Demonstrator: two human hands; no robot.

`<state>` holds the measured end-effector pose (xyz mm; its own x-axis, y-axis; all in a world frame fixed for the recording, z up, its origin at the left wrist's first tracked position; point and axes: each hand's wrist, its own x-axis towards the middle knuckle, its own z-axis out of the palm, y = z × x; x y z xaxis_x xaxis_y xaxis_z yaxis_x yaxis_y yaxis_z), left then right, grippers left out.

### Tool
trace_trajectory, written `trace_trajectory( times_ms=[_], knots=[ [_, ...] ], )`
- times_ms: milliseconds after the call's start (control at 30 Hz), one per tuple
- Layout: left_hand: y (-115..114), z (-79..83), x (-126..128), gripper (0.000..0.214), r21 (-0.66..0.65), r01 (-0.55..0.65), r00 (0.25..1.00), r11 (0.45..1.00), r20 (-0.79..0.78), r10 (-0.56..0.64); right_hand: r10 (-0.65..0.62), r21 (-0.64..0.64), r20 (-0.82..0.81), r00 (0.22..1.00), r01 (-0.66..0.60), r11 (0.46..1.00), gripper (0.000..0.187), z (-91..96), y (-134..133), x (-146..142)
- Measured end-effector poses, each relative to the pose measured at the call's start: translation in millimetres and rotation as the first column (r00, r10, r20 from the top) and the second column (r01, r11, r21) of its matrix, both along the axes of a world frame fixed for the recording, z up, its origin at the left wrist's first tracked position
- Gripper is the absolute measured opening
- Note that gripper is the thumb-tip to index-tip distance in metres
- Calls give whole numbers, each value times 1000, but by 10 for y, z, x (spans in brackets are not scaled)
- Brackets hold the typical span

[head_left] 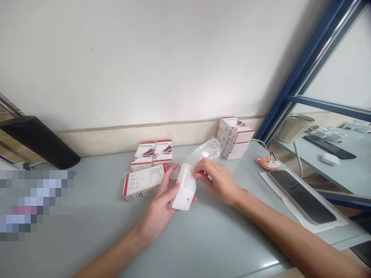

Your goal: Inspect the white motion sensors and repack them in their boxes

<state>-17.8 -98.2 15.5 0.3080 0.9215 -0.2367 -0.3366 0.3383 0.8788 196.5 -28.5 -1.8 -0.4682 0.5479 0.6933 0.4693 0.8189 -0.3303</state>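
Observation:
My left hand (159, 208) is wrapped around a white motion sensor (184, 189) with a domed lens and a small red mark, held tilted above the table. At the sensor's upper right edge, the fingers of my right hand (216, 179) are pinched together on a clear plastic bag (207, 150). The bag spreads behind the sensor and that hand; where its lower end sits is hidden. Just left of the sensor, a red-and-white carton (146, 181) lies on its side, partly covered by my left fingers.
Two cartons (153, 154) stand near the wall. Another stack of cartons (235, 138) is at the back right. A phone (301, 197) lies on white paper beside an orange animal-faced case (269, 163). A black object (40, 143) leans at left. A blue-framed mirror (333, 112) borders the right.

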Motion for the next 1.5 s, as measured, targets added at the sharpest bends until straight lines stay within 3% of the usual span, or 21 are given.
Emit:
trace_trajectory(
  times_ms=[267, 400, 567, 667, 767, 833, 900, 1033, 1167, 1333, 1500],
  knots=[
    [46, 24, -24, 53, 43, 18, 1000, 999, -9, -17, 14, -50, -44, 999, -17, 999, 5, -21, -8, -23],
    [51, 34, -9, 38, 53, -20, 1000, 998, 13, 19, 21, -101, -83, 996, -30, 994, 15, -41, -2, -29],
    [34, 40, -6, 31, 62, -72, 997, 995, 41, 70, -73, -94, -80, 994, 65, 993, 25, -33, 4, -26],
    [9, 47, -5, 30, 82, -56, 998, 995, 6, 55, -120, -228, -136, 983, 86, 970, 28, -39, 4, -44],
    [-6, 49, 0, 32, 98, -25, 999, 995, -46, 30, -177, -469, -256, 950, 39, 882, 23, -70, 9, -84],
    [-5, 43, 6, 32, 91, -22, 999, 996, -42, 26, -210, -551, -264, 941, 31, 834, 18, -101, 15, -107],
    [-1, 35, 14, 31, 82, -40, 998, 996, -38, 43, -213, -534, -209, 954, 71, 843, 16, -131, 14, -117],
    [-16, 25, 32, 33, 79, -96, 986, 992, -126, 106, -243, -360, -67, 968, 204, 910, 11, -137, -36, -110],
    [-56, 30, 46, 40, 124, -106, 976, 987, -179, 127, -301, -218, -65, 951, 281, 935, 9, -63, -125, -119],
    [-76, 68, 60, 66, 102, -138, 976, 985, -158, 153, -193, -168, -88, 977, 177, 970, 9, 0, -185, -134],
    [-63, 105, 51, 59, 86, -101, 981, 991, -159, 114, -121, -168, -106, 987, 102, 981, 14, -14, -188, -107]
  ],
)
